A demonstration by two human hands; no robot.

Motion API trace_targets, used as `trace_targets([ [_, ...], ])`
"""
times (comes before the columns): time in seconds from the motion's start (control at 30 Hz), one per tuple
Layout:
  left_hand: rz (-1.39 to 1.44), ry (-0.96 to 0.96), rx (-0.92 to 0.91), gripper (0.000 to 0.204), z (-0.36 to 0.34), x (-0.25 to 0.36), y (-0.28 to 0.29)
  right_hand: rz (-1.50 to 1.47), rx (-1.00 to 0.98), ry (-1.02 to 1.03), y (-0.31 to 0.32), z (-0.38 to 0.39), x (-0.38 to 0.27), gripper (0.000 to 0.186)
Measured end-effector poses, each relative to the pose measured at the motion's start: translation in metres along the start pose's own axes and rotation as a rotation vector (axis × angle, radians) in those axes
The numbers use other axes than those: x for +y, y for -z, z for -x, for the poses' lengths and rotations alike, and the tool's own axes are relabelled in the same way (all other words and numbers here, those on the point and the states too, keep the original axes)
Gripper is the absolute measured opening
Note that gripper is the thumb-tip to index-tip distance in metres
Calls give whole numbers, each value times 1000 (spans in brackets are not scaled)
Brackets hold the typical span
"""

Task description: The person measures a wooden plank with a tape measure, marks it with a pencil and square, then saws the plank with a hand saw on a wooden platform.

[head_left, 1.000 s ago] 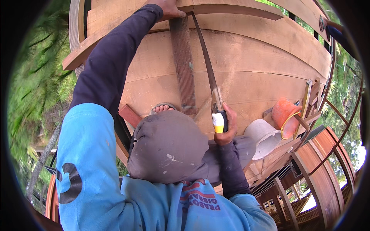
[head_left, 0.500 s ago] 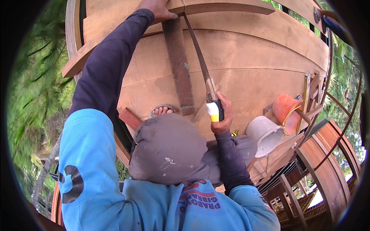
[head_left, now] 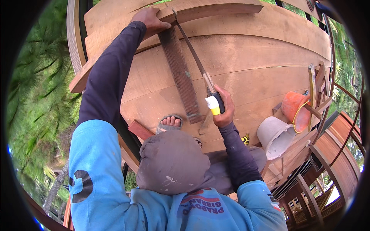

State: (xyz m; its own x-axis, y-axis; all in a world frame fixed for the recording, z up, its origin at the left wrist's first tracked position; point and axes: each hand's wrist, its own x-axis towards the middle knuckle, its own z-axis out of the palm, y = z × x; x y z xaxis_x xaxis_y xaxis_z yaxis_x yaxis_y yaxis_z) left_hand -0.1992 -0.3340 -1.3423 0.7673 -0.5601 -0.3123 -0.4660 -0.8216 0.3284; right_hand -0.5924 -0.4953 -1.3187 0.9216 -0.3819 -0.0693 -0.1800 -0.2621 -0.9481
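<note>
My right hand [head_left: 225, 107] is wrapped round the black handle of a hand saw [head_left: 195, 57], which has white and yellow wrapping on it. The narrow blade slants away to the far left and meets the edge of a long wooden plank [head_left: 219, 12]. Beside the blade, my left hand [head_left: 149, 21] grips this plank, thumb on its near side and fingers over the top. Under the plank, a dark grooved board [head_left: 179, 75] lies across the planked floor. Whatever cut the blade sits in is too small to make out.
A pale bucket [head_left: 271, 134] and an orange bucket [head_left: 293, 107] lie tipped at the right, near wooden offcuts [head_left: 318, 86]. A reddish wood block [head_left: 140, 129] is beside my sandalled foot [head_left: 170, 122]. Greenery borders the left edge. A black-and-yellow object [head_left: 245, 139] lies near my right forearm.
The view has shifted a little. My right hand has pushed the saw forward, nearer the plank and my left hand. My left hand keeps its grip on the plank.
</note>
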Motion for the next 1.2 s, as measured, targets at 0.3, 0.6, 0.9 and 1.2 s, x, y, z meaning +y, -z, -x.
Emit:
trace_targets([
  [0.3, 78, -2, -16, 71, 11, 21, 4, -35, 57, 86, -49, -78, -2, 55],
  [0.6, 58, -61, 17, 78, -1, 3, -8, -76, 25, 116, -37, -70, 7, 52],
  [0.9, 27, -62, -22, 76, 0, -3, -4, -44, 62, 110, -21, -32, 4, 55],
  [1.2, 26, -9, -10, 77, 7, 18, -5, -56, 131, 115, -50, -85, 2, 50],
])
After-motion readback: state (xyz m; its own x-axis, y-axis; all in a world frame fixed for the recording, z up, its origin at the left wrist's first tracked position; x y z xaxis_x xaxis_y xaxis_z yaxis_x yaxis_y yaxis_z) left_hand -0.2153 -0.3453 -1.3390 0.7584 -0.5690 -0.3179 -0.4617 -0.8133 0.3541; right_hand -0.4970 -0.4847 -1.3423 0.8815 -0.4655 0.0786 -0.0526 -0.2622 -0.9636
